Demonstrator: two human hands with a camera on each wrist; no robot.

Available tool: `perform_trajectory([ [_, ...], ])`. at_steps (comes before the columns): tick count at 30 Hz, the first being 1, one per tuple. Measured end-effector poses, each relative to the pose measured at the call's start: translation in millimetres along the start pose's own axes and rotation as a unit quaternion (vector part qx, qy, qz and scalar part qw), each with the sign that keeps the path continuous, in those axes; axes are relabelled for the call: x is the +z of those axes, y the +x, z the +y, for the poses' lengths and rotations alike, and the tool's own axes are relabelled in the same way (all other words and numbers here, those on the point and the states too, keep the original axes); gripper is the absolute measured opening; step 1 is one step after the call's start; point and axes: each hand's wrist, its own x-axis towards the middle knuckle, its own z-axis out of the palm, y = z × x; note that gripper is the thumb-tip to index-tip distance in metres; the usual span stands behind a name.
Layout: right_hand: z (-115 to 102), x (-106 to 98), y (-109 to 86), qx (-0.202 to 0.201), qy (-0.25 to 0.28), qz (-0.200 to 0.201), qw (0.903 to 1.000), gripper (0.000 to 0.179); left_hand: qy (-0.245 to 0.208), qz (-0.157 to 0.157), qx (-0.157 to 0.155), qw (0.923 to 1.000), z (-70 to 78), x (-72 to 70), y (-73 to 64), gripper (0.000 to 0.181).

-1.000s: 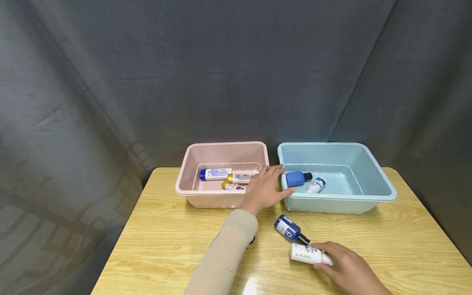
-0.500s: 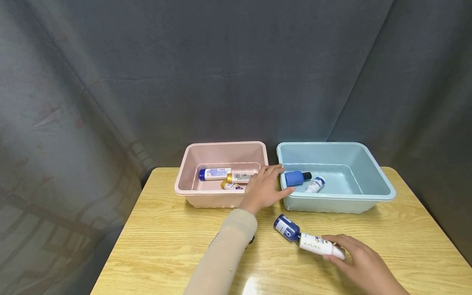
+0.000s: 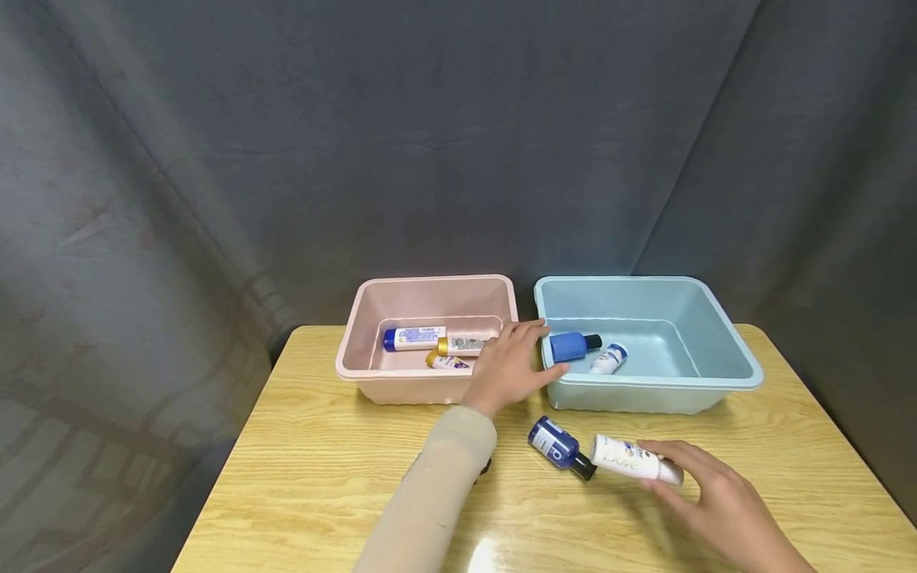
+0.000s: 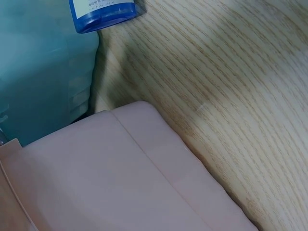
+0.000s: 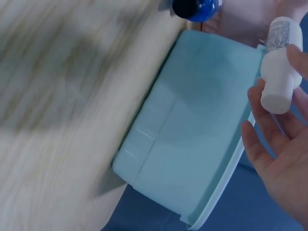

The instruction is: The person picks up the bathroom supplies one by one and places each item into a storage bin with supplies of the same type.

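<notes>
Since a second ago, your right hand (image 3: 716, 497) has carried the white bottle (image 3: 623, 458) farther right and up from the black cap (image 3: 583, 467) of the dark-blue bottle (image 3: 553, 442); that cap, covered half a second ago, now shows again. Your right fingers pinch the white bottle, tilted above the surface (image 3: 308, 485). The dark-blue bottle has stayed lying there. Your left hand (image 3: 505, 362) remains, fingers loosely spread, at the neighbouring rims of the pink bin (image 3: 415, 375) and light-blue bin (image 3: 666, 383).
</notes>
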Motion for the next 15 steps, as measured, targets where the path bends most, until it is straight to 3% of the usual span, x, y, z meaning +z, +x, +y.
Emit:
perform_trajectory([
  [11, 7.3, -12.9, 7.8, -0.064, 0.019, 0.078, 0.9947, 0.059, 0.0, -0.001, 0.001, 1.0, -1.1, 2.0, 1.4, 0.077],
  [15, 9.2, -18.2, 11.1, -0.068, 0.016, 0.089, 0.9936, 0.06, 0.001, 0.001, 0.003, 1.0, -0.8, 1.6, 1.5, 0.078],
])
